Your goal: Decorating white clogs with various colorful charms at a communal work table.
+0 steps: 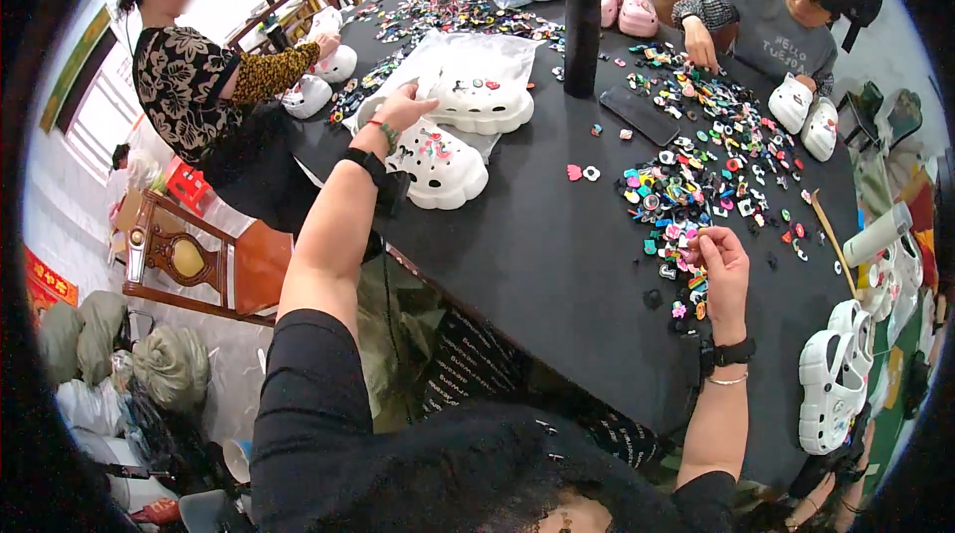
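My left hand point(400, 111) reaches across the table to a white clog point(445, 173) with holes and a few colourful charms on its toe. Its fingers are closed at the clog's upper edge. A second white clog point(484, 100), also decorated, lies just beyond on a clear plastic bag point(477, 53). Over the near end of a long heap of small colourful shoe charms point(662, 190) is my right hand point(724, 272), thumb and fingers pinched together. Pink shows by its fingertips, but whether that is held or lies in the heap is unclear.
A black cylinder point(582, 41) stands mid-table beside a dark phone point(640, 115). White clogs point(836, 374) sit at the right edge, pink clogs point(637, 11) at the back. People work at the left and right sides; another is at the far end. A wooden chair point(199, 255) stands left.
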The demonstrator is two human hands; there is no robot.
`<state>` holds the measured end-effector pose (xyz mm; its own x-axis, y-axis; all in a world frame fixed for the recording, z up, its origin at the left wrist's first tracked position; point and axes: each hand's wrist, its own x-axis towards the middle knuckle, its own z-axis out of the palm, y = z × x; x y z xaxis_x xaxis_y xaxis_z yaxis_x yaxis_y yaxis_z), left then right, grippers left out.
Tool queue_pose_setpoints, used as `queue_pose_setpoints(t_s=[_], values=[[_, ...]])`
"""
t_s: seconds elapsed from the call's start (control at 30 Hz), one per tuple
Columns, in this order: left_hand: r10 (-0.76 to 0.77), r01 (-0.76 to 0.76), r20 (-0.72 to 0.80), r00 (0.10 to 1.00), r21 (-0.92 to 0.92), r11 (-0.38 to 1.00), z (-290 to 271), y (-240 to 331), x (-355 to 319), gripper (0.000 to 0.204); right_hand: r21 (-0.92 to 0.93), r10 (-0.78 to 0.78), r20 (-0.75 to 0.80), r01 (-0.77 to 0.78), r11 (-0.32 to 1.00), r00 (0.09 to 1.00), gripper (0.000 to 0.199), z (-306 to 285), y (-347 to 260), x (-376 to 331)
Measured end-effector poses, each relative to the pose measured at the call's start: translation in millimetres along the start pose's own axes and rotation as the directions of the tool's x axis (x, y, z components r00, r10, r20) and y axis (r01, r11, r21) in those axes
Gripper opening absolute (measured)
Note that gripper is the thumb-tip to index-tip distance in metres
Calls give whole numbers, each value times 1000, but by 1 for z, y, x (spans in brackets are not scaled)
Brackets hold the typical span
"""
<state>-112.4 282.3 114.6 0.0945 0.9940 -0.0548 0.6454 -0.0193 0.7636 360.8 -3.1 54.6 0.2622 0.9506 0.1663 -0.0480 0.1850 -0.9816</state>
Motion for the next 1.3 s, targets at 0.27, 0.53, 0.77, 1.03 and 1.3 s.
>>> queue_pose_setpoints(t_s=[0.27, 0.53, 0.77, 1.03, 1.3], values=[[245, -290, -477, 844, -21, 957, 45, 8, -30, 27, -11, 4, -21, -4, 1000, 1000, 8, -2, -2, -4], [278, -465, -526, 804, -263, 846, 61, 78, -167, 16, -9, -40, 20, 40, 999, 999, 8, 4, 1, 0], [55, -155, -151, 987, -804, 574, 129, 102, -257, 16, -97, -108, 195, 128, 987, 975, 12, 21, -12, -11], [64, 185, 230, 971, -895, 406, 158, 105, -265, 38, -446, -35, 565, 342, 827, 824, 61, 30, -22, -25], [94, 210, 295, 951, -839, 502, 160, 102, -251, 53, -418, 51, 613, 269, 868, 788, 53, 30, -15, -21]])
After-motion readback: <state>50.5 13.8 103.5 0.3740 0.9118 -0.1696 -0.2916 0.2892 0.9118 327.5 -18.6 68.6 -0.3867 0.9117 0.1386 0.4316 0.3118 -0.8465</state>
